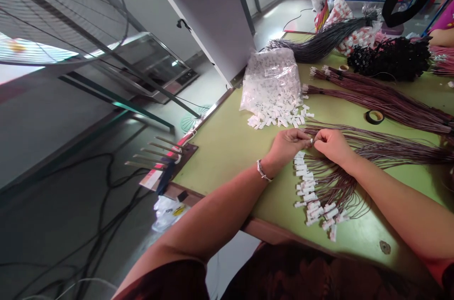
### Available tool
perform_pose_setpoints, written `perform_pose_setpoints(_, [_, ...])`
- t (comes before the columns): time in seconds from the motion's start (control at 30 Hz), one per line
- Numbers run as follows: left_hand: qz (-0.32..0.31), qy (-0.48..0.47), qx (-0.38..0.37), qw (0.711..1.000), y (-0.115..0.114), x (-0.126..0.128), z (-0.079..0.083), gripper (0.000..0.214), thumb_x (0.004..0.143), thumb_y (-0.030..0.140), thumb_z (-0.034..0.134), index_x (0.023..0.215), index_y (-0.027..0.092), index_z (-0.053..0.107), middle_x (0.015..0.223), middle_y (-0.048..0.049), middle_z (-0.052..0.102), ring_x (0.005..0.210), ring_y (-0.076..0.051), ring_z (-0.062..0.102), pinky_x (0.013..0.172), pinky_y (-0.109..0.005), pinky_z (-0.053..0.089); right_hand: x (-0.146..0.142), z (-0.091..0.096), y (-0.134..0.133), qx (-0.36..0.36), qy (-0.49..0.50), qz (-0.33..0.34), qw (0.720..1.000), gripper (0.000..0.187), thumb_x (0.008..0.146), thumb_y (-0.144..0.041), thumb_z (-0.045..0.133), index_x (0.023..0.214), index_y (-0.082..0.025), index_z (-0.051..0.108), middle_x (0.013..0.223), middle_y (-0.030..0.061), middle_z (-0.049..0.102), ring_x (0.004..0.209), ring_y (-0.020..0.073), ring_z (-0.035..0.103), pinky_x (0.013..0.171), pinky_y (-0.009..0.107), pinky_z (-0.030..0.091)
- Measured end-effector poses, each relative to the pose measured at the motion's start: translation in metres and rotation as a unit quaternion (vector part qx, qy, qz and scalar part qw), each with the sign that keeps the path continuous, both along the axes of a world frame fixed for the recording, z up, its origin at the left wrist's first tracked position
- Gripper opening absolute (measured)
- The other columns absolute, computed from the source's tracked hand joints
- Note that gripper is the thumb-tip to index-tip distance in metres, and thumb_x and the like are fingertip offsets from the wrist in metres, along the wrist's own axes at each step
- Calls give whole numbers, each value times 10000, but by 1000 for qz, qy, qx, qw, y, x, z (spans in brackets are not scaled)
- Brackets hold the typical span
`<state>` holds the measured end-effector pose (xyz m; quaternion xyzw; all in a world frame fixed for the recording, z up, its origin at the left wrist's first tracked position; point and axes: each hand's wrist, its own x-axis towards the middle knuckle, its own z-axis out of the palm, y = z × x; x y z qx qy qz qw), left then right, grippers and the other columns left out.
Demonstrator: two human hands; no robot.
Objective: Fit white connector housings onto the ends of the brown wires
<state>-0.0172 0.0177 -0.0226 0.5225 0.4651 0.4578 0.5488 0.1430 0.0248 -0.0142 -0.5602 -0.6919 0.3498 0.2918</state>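
Because fingertips cover most of it, the small white piece between the two hands is hard to make out. The left hand pinches it. The right hand is pinched closed just beside it, but I cannot tell what its fingers hide. Both are over the green counter, at the top of a messy row of white plugs on thin brown wires. The right arm covers some wires, and the far ends get lost by the right edge. Past the hands, white bits spill from a clear bag, and its label is too small to read. A roll of tape lies near brown bundles. Farther back are a black heap and dark gray wires. A big fan cage is cut off at the top left. Black cords lie on the dark floor. Another person shows only as a bit of arm at the right edge.
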Motion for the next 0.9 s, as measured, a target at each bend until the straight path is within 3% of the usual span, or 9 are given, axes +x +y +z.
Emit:
perform_pose_setpoints(0.3, [9, 50, 30, 998, -2, 4, -5, 25, 635, 119, 680, 613, 131, 676, 605, -10, 648, 590, -108, 581, 587, -230, 487, -4, 3, -1, 32, -59, 6, 998, 107, 633, -262, 517, 556, -188, 526, 467, -27, 493, 465, 105, 399, 518, 248, 302])
perform_pose_setpoints(0.43, [34, -1, 19, 999, 0, 3, -6, 58, 623, 160, 715, 631, 129, 667, 631, -13, 653, 605, -112, 588, 620, -251, 505, -3, 0, 0, 24, -9, 5, 1000, 116, 626, -271, 491, 566, -183, 537, 487, -26, 495, 475, 103, 390, 509, 245, 298])
perform_pose_setpoints(0.67, [21, -1, 82, 996, 3, 2, -11, 38, 633, 156, 712, 656, 143, 685, 734, -39, 693, 711, -138, 627, 720, -284, 522, -1, 2, 2, -39, 88, -4, 995, 148, 591, -296, 471, 544, -175, 542, 453, -46, 430, 460, 87, 329, 472, 235, 253])
perform_pose_setpoints(0.9, [23, 65, 120, 990, 0, 5, -11, 83, 646, 91, 659, 635, 163, 699, 717, -26, 706, 712, -144, 642, 723, -278, 524, -2, 1, 3, -23, 68, -12, 997, 143, 571, -306, 479, 529, -177, 525, 469, -37, 445, 477, 91, 349, 477, 239, 267])
